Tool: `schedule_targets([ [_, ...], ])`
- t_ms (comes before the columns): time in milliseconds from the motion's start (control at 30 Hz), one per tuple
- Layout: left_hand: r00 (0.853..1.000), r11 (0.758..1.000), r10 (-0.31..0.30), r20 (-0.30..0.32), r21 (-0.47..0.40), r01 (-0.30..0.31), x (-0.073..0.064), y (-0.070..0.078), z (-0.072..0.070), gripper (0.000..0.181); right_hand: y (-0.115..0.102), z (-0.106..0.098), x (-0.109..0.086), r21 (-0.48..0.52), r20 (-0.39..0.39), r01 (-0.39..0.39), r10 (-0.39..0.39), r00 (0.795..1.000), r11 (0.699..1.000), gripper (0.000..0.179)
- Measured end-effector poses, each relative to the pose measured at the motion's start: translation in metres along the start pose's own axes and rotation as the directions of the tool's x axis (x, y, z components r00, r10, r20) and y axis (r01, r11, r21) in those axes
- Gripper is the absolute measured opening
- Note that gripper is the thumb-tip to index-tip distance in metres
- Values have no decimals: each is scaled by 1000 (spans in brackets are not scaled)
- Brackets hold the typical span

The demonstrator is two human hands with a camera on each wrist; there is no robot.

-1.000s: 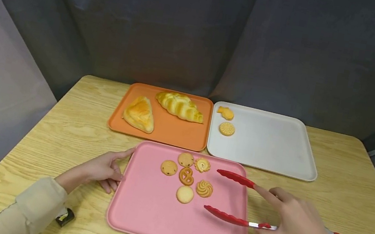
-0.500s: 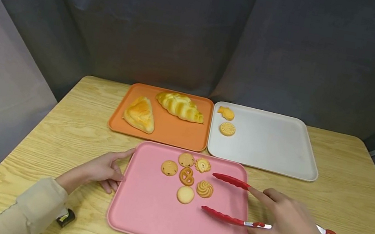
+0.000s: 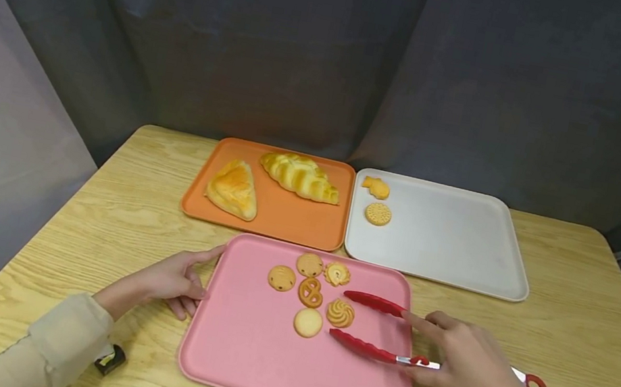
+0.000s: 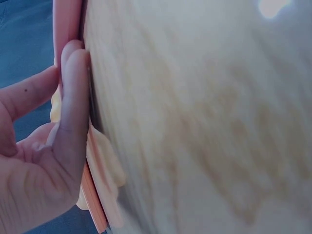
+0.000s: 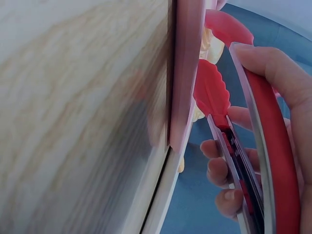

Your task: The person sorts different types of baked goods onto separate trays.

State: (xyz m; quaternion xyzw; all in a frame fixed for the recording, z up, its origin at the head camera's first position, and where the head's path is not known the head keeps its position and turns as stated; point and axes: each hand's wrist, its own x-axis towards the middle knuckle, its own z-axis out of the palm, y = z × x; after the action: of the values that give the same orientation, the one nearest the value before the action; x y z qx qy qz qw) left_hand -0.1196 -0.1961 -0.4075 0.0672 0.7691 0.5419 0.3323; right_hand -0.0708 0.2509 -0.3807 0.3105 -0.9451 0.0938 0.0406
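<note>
My right hand (image 3: 467,360) grips red-tipped metal tongs (image 5: 275,146). Their two scalloped arms stand apart, one tip on each side of a swirl cookie (image 3: 340,313) on the pink tray (image 3: 258,356). Left of that cookie lie a pretzel cookie (image 3: 310,292) and a plain round cookie (image 3: 308,322). Behind them are a flower-edged cookie (image 3: 337,273) and two speckled round cookies, one being the left cookie (image 3: 281,278). At the tray's left edge my left hand (image 3: 175,280) pinches the rim; in the left wrist view the thumb and fingers lie on opposite sides of it.
Behind stands an orange tray (image 3: 280,226) with a triangular pastry (image 3: 234,189) and a braided bread (image 3: 301,177). Beside it, a white tray (image 3: 445,236) bears a fish-shaped cracker (image 3: 376,187) and a round biscuit (image 3: 377,214). A dark curtain (image 3: 286,45) hangs behind the wooden table (image 3: 117,209).
My right hand has moved left with the tongs, and their arms have come closer together around the swirl cookie. My left hand stays at the pink tray's rim.
</note>
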Motion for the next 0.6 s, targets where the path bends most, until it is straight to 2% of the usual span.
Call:
schedule_targets([
  [600,1000,1000,7,17,-9,-7,0,0,-1,81,1,1,8,96,38,48,-52,998,994,51],
])
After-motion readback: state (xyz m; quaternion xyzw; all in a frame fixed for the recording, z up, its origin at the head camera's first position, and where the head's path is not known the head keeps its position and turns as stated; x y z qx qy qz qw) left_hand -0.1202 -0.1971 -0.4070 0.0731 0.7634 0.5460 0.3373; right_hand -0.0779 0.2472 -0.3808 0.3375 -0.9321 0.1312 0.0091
